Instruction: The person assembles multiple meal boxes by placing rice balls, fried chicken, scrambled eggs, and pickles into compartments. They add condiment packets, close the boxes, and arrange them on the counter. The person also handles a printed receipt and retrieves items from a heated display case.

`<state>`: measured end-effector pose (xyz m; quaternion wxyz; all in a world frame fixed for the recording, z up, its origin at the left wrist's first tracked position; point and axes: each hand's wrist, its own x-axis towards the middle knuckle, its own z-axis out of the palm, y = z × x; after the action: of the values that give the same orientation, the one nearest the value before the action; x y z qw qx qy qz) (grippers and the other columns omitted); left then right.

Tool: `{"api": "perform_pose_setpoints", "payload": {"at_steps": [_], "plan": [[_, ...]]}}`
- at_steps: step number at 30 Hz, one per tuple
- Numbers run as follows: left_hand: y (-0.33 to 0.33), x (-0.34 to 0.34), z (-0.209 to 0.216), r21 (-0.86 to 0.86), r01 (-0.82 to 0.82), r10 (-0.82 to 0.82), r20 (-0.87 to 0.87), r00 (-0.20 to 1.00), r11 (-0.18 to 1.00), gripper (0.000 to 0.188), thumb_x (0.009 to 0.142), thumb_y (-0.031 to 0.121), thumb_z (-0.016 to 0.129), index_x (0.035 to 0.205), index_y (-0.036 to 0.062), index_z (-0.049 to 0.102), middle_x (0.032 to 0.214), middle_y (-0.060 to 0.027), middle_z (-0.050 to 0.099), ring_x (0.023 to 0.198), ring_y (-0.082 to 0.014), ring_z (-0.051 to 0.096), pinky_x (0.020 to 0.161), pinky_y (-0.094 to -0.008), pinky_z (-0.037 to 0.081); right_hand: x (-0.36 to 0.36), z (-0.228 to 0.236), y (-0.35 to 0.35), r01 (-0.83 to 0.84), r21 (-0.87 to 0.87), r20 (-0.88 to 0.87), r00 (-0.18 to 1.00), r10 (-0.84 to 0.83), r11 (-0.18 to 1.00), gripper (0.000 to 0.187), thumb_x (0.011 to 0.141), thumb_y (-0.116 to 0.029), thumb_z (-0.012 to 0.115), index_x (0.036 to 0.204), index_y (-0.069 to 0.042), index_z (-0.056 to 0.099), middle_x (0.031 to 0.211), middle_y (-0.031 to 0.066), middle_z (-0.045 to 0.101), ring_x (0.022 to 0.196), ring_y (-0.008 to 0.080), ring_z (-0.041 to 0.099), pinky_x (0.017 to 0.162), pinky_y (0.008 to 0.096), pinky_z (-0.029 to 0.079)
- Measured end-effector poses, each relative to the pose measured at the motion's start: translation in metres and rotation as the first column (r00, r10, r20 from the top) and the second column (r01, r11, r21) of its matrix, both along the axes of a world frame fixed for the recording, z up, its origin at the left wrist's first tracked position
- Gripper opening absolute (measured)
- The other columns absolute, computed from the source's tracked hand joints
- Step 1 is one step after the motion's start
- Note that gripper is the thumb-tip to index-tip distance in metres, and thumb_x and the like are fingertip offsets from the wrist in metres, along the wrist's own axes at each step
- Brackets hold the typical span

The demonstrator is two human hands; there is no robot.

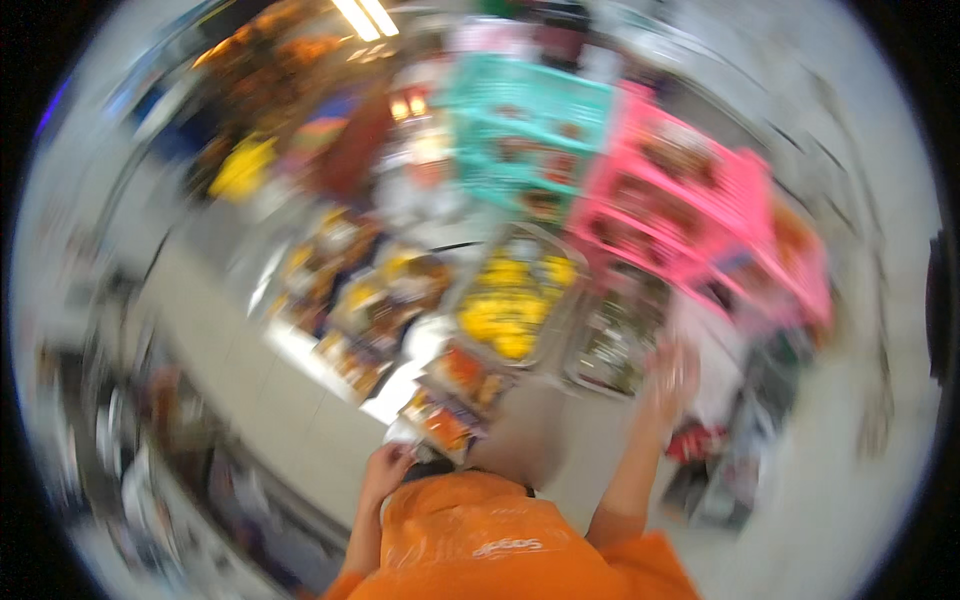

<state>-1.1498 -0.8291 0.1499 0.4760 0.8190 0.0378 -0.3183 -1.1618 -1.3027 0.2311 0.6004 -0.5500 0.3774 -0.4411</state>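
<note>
The picture is smeared by motion. My left hand (387, 470) is low in front of my orange shirt, fingers closed at a pale, plastic-looking edge I cannot make out. Just beyond it lie packets with orange and dark parts (437, 422). My right hand (672, 378) reaches forward with fingers apart, apparently empty. Beside it is a clear tray of dark green and whitish packets (622, 335); whether the hand touches it, I cannot tell. Left of that tray stands a clear container (571, 300) of yellow packets (507, 305).
Pink stacked baskets (690, 190) and teal baskets (530, 95) hold packaged goods at the back. More brown and yellow packets (375, 290) lie on the left. A red item (697, 441) and grey bags (745, 470) are at the right. Shelving (200, 460) runs along the lower left.
</note>
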Motion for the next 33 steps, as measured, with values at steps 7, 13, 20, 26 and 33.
{"api": "perform_pose_setpoints", "payload": {"at_steps": [7,13,20,26,33], "plan": [[-0.018,-0.001,0.090,-0.428,0.294,-0.297,0.061,0.953,0.855,0.033,0.096,0.028,0.069,0.116,0.0019,0.069,0.101,-0.0113,0.073,0.093,-0.0199,0.067,0.085,-0.0350,0.054,0.013,0.026,0.271,-0.921,0.049,-0.069,0.384,0.921,0.387,0.081,0.095,-0.027,0.067,0.155,0.001,0.019,0.157,0.0226,0.029,0.146,0.0362,0.031,0.117,0.0474,0.033],[0.044,-0.028,0.065,-0.421,0.275,-0.104,0.384,0.918,0.864,0.031,0.099,0.026,0.058,0.098,-0.0024,0.069,0.082,-0.0159,0.071,0.075,-0.0276,0.067,0.072,-0.0390,0.053,0.056,-0.005,0.389,-0.973,-0.227,-0.558,0.095,0.824,-0.042,0.099,0.095,-0.053,0.060,0.159,0.001,0.006,0.162,0.0306,0.014,0.151,0.0465,0.017,0.123,0.0498,0.020],[0.192,-0.008,0.057,-0.229,0.440,-0.393,0.224,0.892,0.868,0.028,0.098,0.024,0.059,0.100,-0.0021,0.069,0.086,-0.0175,0.072,0.080,-0.0306,0.071,0.073,-0.0394,0.054,0.069,-0.081,0.534,-0.887,0.313,-0.621,0.080,0.780,0.341,0.073,0.099,-0.050,0.054,0.153,-0.005,0.036,0.139,0.0312,0.054,0.124,0.0436,0.057,0.105,0.0515,0.045],[0.255,-0.007,0.021,-0.317,0.258,-0.287,-0.046,0.957,0.913,0.031,0.087,0.010,0.077,0.116,0.0041,0.069,0.092,-0.0056,0.072,0.080,-0.0103,0.064,0.072,-0.0250,0.052,0.027,-0.106,0.491,-0.931,0.325,-0.633,-0.083,0.770,0.167,0.052,0.096,-0.048,0.057,0.120,-0.003,0.065,0.114,0.0215,0.070,0.108,0.0381,0.067,0.097,0.0454,0.051],[0.339,0.029,0.007,-0.168,-0.088,0.068,-0.122,0.990,0.982,0.021,0.089,0.013,0.075,0.107,0.0033,0.071,0.075,-0.0033,0.066,0.060,-0.0087,0.058,0.055,-0.0249,0.047,-0.018,-0.142,0.421,-0.719,0.550,-0.822,-0.375,0.429,0.425,0.049,0.099,-0.041,0.048,0.120,-0.001,0.067,0.127,0.0244,0.063,0.118,0.0392,0.059,0.100,0.0491,0.046]]}}
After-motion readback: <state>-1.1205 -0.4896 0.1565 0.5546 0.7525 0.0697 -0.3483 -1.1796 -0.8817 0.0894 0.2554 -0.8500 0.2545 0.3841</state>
